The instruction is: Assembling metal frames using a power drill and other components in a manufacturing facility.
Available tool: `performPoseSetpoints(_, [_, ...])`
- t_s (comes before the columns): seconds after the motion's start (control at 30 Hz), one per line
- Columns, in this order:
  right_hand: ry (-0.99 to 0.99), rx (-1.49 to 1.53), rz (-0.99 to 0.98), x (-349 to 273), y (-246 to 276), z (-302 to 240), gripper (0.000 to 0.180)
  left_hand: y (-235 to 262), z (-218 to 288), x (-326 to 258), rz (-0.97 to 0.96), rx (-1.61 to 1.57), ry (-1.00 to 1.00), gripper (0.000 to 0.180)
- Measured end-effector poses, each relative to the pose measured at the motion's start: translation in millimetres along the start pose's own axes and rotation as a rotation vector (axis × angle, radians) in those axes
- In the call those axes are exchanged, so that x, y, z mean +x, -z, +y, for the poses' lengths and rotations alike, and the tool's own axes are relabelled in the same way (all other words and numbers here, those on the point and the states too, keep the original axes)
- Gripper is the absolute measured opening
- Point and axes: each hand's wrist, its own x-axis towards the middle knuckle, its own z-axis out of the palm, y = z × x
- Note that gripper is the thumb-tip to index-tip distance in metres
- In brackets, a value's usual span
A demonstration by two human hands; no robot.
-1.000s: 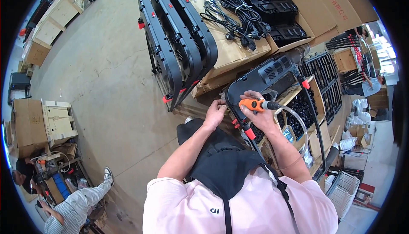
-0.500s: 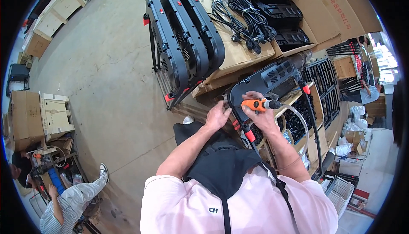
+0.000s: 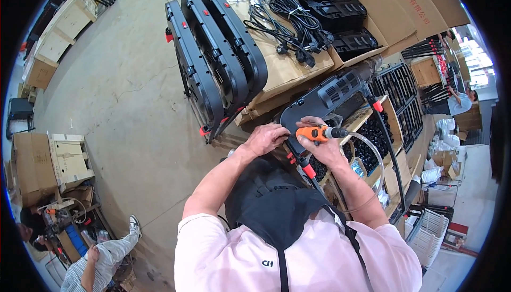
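My right hand (image 3: 326, 149) is wrapped round an orange air screwdriver (image 3: 313, 133), which lies nearly level with its tip to the left. A clear hose (image 3: 380, 159) runs from its back end down past my right forearm. The fingertips of my left hand (image 3: 266, 139) are pinched together right by the driver's tip; whatever they hold is too small to make out. Under and beyond both hands lies a long black plastic housing (image 3: 302, 113) with vent slots, on a frame with red fittings (image 3: 308, 171).
Three similar black housings (image 3: 223, 63) stand upright at the left. Behind are black cables (image 3: 293, 13) on cardboard and an open carton (image 3: 391, 10) of black parts. Wooden bins (image 3: 374, 132) of small black parts sit at the right. Another person (image 3: 98, 263) is at lower left.
My left hand has come from the housing's edge to the driver's tip, its fingers now pinched. The driver has shifted slightly left in my right hand. The view has also shifted a little.
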Motion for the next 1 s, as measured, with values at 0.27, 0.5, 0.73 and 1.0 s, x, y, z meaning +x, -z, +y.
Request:
performPoseSetpoints(0.27, [0.024, 0.125, 0.079, 9.2, 26.9, -25.2, 0.052, -13.2, 7.0, 3.8, 0.08, -0.102, 0.142, 0.015])
performPoseSetpoints(0.5, [0.138, 0.098, 0.135, 62.7, 41.6, 8.7, 0.046, -22.9, 7.4, 2.6, 0.433, -1.364, 0.83, 0.016])
performPoseSetpoints(0.73, [0.14, 0.105, 0.123, 85.0, 34.9, 24.2, 0.045, -18.6, 5.2, 16.0, 0.45, -0.779, 0.888, 0.022])
performPoseSetpoints(1.0, [0.081, -0.167, -0.038, 104.3, 27.4, 5.1, 0.05, -22.6, -19.1, 57.9, 0.26, -0.229, 0.74, 0.039])
